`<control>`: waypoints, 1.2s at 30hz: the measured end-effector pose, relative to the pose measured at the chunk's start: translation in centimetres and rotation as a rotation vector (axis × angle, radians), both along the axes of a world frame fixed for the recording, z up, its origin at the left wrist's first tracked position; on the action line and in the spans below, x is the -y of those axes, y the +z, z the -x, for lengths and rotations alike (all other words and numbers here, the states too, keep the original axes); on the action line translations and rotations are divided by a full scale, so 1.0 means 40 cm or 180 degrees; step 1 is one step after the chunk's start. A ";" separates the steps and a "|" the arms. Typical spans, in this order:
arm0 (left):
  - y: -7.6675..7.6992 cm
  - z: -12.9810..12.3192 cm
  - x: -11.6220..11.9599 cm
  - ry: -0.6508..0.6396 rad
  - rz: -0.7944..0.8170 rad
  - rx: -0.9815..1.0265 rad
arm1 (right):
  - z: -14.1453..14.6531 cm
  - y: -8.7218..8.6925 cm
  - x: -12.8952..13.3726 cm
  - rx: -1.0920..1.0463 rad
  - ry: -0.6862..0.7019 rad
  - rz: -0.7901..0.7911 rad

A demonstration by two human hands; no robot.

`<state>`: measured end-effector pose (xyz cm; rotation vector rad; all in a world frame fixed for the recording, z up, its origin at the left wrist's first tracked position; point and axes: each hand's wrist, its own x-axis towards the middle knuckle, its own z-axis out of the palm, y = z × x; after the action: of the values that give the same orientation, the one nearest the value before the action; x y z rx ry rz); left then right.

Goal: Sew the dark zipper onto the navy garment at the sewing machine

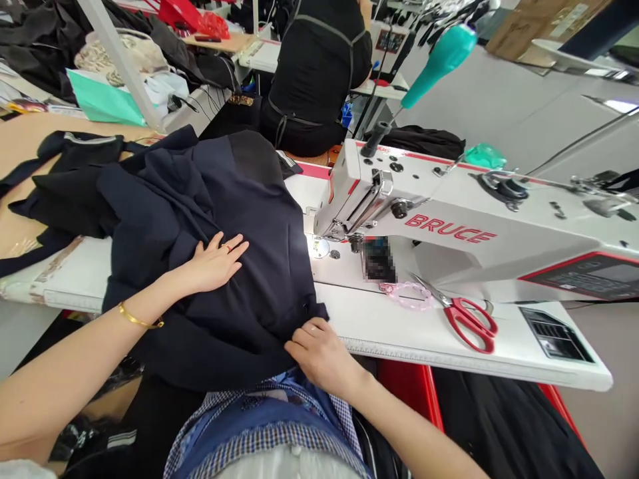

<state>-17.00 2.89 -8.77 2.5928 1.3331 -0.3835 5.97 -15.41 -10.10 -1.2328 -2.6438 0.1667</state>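
Note:
A dark navy garment (259, 219) is spread over the left part of the sewing machine table and hangs over its front edge. My left hand (217, 263) lies on top of the cloth with its fingers stretched out. At the garment's near right corner, my right hand (319, 349) has its fingers closed on the edge of the fabric. The white sewing machine (424, 206), marked BRUCE, stands to the right. Its lit needle area (319, 247) is just beyond the garment's right edge, apart from the cloth.
Red-handled scissors (472, 324) lie on the machine bed beside a pink bead bracelet (412, 296). A teal-handled screwdriver (439, 66) stands upright above the machine head. Another person (319, 73) in black sits beyond the table. Dark garment pieces (70, 166) lie at the left.

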 end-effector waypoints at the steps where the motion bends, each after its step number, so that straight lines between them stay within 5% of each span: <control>1: -0.004 0.001 -0.002 0.0004 -0.0081 0.0017 | -0.016 -0.019 0.029 -0.0164 -0.0224 -0.0080; 5: 0.011 -0.029 0.033 -0.0112 -0.0708 0.0233 | -0.033 -0.077 0.083 -0.0570 -0.0796 -0.0276; 9: 0.030 -0.103 0.140 -0.0978 -0.0561 0.0706 | -0.022 -0.099 0.080 -0.0696 -0.0960 -0.0328; 11: 0.014 -0.133 0.189 -0.1367 -0.0351 0.0849 | -0.026 -0.103 0.083 -0.0730 -0.0948 -0.0369; 14: -0.027 -0.146 0.219 -0.1334 -0.0403 0.0741 | -0.043 -0.107 0.096 -0.0739 -0.0916 -0.0391; 17: -0.044 -0.134 0.207 -0.1297 -0.0298 0.0536 | -0.060 -0.108 0.107 -0.0761 -0.0896 -0.0376; 24: 0.000 -0.130 0.144 -0.1441 0.0507 0.0436 | -0.049 -0.078 0.081 -0.0488 -0.0817 -0.0294; 29: -0.010 -0.143 0.111 -0.1435 0.0513 0.0463 | -0.010 -0.037 0.019 0.0062 -0.0478 -0.0113; 36: -0.027 -0.137 0.104 -0.1482 0.0635 0.0589 | -0.048 -0.038 0.012 -0.0233 -0.0391 -0.0052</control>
<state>-11.50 -1.26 -9.83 2.6671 0.5917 -0.3151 7.89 -15.88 -11.62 -1.3525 -2.4942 0.1665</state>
